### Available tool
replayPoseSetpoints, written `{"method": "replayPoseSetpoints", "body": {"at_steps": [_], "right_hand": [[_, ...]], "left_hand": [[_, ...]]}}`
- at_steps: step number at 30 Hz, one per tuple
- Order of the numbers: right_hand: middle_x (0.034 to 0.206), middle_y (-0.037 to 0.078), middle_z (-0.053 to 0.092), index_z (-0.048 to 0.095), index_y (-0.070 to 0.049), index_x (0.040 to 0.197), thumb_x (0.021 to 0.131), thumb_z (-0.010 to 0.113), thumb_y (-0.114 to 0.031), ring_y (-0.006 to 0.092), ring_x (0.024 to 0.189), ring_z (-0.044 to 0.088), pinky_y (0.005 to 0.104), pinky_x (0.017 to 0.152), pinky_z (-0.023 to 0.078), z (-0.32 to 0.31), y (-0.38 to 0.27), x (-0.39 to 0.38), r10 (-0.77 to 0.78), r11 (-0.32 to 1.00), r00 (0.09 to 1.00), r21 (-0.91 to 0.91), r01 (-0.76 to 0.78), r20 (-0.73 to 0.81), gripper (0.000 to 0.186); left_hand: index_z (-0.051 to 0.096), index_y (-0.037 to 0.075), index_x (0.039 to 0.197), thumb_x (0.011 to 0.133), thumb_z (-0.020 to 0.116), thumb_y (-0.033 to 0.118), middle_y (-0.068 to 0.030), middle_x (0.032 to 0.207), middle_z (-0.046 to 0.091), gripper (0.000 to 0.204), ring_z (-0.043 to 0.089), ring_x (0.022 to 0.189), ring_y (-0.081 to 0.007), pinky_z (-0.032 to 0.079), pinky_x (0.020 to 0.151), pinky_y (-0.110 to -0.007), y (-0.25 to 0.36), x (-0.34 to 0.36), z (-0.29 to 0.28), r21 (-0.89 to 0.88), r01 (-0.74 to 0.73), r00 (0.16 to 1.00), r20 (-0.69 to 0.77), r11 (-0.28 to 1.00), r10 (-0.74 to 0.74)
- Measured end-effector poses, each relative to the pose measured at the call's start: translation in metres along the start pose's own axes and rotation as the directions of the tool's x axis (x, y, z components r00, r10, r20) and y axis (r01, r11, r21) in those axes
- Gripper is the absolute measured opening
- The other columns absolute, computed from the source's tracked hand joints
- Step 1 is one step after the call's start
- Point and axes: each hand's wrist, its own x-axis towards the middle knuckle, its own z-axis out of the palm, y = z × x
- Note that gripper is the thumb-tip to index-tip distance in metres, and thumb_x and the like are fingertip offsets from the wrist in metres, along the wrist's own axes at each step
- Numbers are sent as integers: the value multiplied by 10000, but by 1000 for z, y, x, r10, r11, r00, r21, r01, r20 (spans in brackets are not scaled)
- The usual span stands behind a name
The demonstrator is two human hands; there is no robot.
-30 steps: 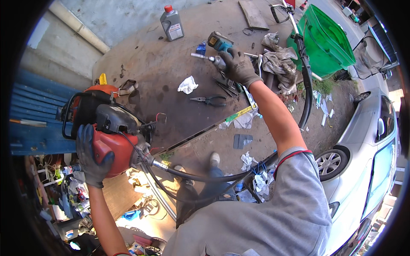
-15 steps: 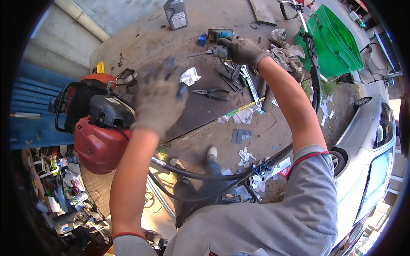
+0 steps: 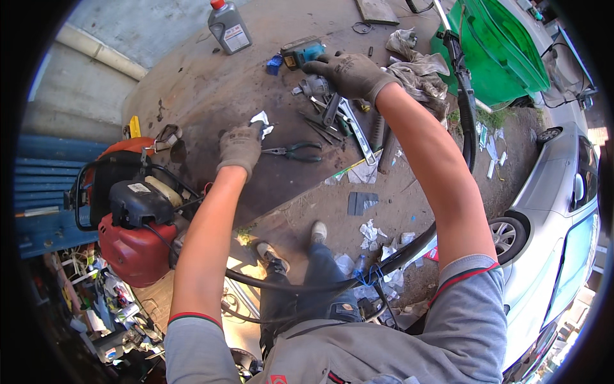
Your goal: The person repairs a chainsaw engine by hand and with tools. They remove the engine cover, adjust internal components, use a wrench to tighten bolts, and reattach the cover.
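Observation:
My right hand (image 3: 350, 73), in a brown-grey work glove, is closed over a teal cordless drill (image 3: 311, 51). The drill's grey chuck (image 3: 313, 85) points left above the dark tabletop, with no bit showing in it. My left hand (image 3: 240, 146), gloved alike, is low over the table with its fingers drawn together beside a crumpled white paper (image 3: 261, 120). A thin dark rod (image 3: 272, 124) shows by its fingertips; whether it is gripped is unclear. Right of that hand lie pliers (image 3: 294, 151) with dark handles.
An adjustable wrench (image 3: 358, 131) lies among several tools under my right wrist. A grey bottle (image 3: 229, 29) with a red cap stands at the back. A red-and-black engine (image 3: 137, 237) is at left. Rags (image 3: 419, 70), a green bin (image 3: 499, 51) and a black hose (image 3: 307, 286) are around me.
My left hand has come down beside the white paper, no longer blurred. The bit that stuck out of the chuck no longer shows there. My right hand stays on the drill.

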Motion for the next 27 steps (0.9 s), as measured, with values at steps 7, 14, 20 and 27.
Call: {"method": "replayPoseSetpoints", "body": {"at_steps": [7,14,20,27], "right_hand": [[1303,95,669,562,-301,1454,820,747,-94,361,1170,676,468,950,563,-15,4,16,25,994,1000,107,-25,-3,692],[1265,126,705,582,-224,1434,743,781,-83,340,1161,686,417,978,569,-41,10,40,181,929,983,331,-165,-18,733],[1181,176,737,593,-79,1392,630,861,-321,325,1100,716,408,976,553,-6,32,38,615,572,764,777,-263,-194,843],[840,85,700,711,10,1013,770,884,-148,162,608,669,309,545,622,-50,45,9,888,124,437,990,70,-142,337]], "left_hand": [[669,174,1288,973,605,249,-90,1328,672,330,673,1199,-295,549,941,-485,85,19,-10,209,-307,951,109,929,289],[698,156,1202,992,543,154,-99,1208,730,261,742,1086,-282,596,840,-424,136,25,37,135,-556,831,112,820,545],[748,138,1135,976,562,152,-85,1189,748,245,753,1065,-260,588,827,-401,145,32,28,205,-618,785,206,759,584],[720,113,1145,969,572,169,-72,1115,766,237,763,1002,-248,568,814,-398,144,32,44,237,-635,771,136,735,623]]}}
